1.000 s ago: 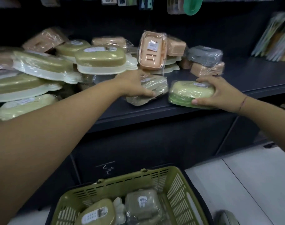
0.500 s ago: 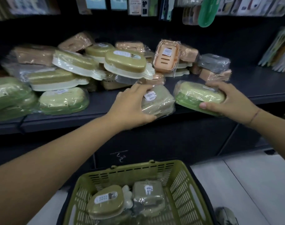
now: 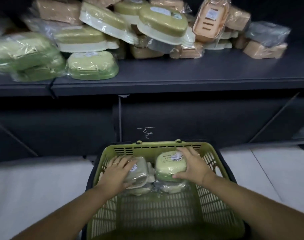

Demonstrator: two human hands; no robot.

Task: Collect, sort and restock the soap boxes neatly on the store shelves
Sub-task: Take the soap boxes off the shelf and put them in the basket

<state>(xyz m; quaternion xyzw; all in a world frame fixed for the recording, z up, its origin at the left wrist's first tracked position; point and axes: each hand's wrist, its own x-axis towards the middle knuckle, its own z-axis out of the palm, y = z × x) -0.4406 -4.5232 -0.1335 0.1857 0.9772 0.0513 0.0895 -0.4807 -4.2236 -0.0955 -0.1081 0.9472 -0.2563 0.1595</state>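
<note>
Down in the green basket (image 3: 158, 146) that stands below the shelf (image 3: 182, 77), the head view shows both hands busy. The left grip (image 3: 118, 172) lies over an olive-grey soap box (image 3: 139, 168), fingers bent across its top and thumb tucked at its near edge, so it has hold of that box. The right grip (image 3: 193, 166) clasps a light green soap box (image 3: 166, 166), fingers over the far side and thumb pressed to the near side. These two sit side by side, touching, on top of other wrapped boxes (image 3: 172, 187) at the basket's far end. I judge them light and hollow, with stiff plastic shells. The clear film round each looks loose and slippery, so the sure hold is across the body, thumb on one long side and fingers on the other, not by the film or the lid alone. Counting the basket: two boxes on top and at least two more beneath, partly hidden. Up on the shelf the untidy heap holds four cream boxes with olive lids (image 3: 163, 23), three light green ones (image 3: 93, 65) at the left, two of them blurred, and one grey box (image 3: 267, 32). The peach or tan ones (image 3: 211, 19) number at least six, but they overlap too much for an exact count.
</note>
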